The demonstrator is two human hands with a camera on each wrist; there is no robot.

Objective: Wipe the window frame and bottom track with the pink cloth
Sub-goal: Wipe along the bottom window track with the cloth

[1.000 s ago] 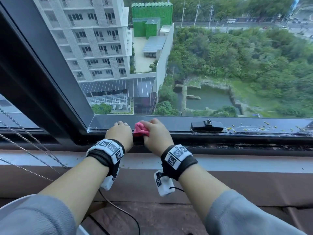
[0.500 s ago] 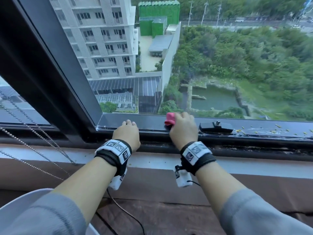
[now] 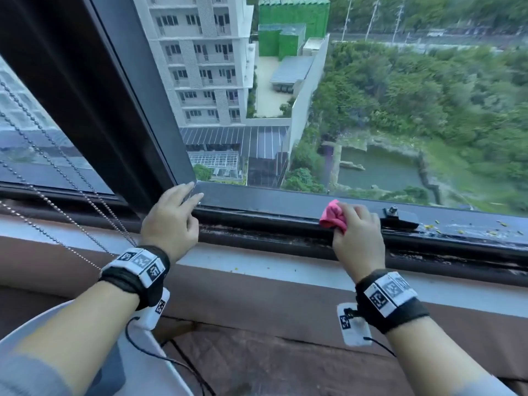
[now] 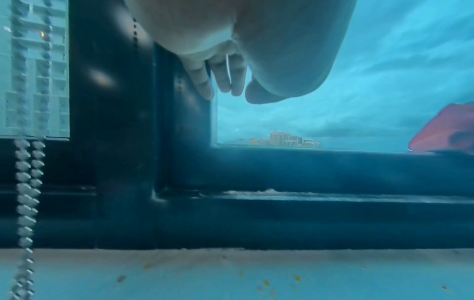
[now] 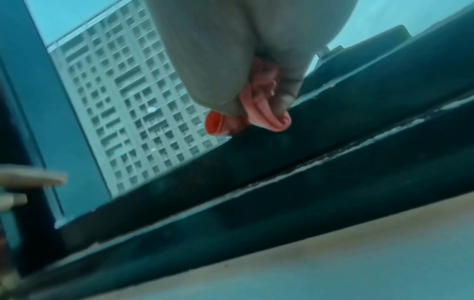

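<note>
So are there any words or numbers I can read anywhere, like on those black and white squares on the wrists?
No readable words or numbers anywhere.
Black-and-white patterned squares on the left wristband: coded patterns, no letters.
Black-and-white patterned squares on the right wristband: coded patterns too.
Small white tag under the right wrist: one more pattern square, no text.
Tall white apartment block outside: no sign visible.
Crumpled pink cloth in the right hand: no label showing.

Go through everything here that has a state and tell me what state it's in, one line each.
pink cloth: bunched, pressed on the frame rail.
right hand: grips the cloth.
left hand: open, fingertips at the frame corner.
bottom track: grimy.
window frame: yellow specks on the right end.
latch: lying flat on the rail.
bead chain: hanging slack.
</note>
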